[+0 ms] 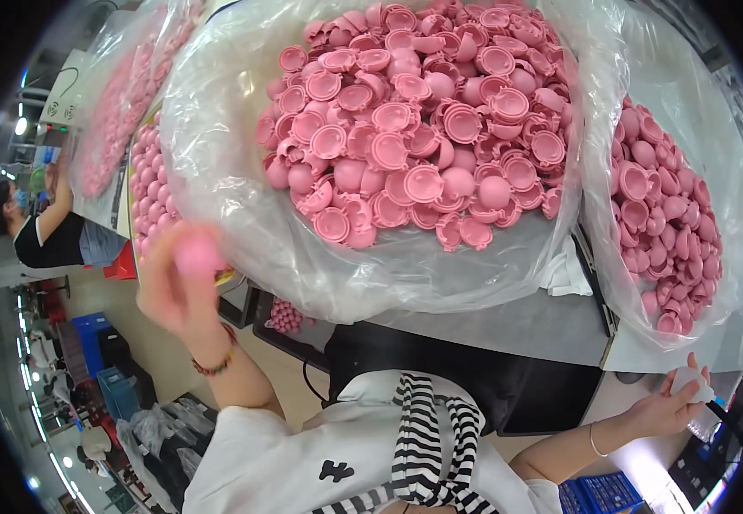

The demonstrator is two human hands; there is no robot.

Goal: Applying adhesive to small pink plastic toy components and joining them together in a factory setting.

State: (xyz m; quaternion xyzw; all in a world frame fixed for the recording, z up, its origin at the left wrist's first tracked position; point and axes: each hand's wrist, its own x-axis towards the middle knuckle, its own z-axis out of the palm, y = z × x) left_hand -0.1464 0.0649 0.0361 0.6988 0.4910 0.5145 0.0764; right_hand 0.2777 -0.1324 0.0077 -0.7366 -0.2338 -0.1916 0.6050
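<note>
My left hand point(167, 291), smeared by motion, is raised at the left with its fingers around a round pink plastic ball point(198, 254). Just beyond it lies a container of closed pink balls point(153, 193). Far to the right, my right hand point(667, 409) is closed around a whitish translucent piece point(689, 384); its kind is unclear, and a small blue and black part shows beside it. Between the hands and farther away, a large clear plastic bag point(371, 283) lies spread open, heaped with loose pink half-shells point(423, 184).
Another clear bag of pink shells point(667, 223) lies at the right, and a third pink-filled bag point(127, 103) at the far left. White crumpled paper point(565, 272) sits on the grey table point(483, 334). Small pink balls point(284, 317) are below its edge. A co-worker point(54, 223) sits at the left.
</note>
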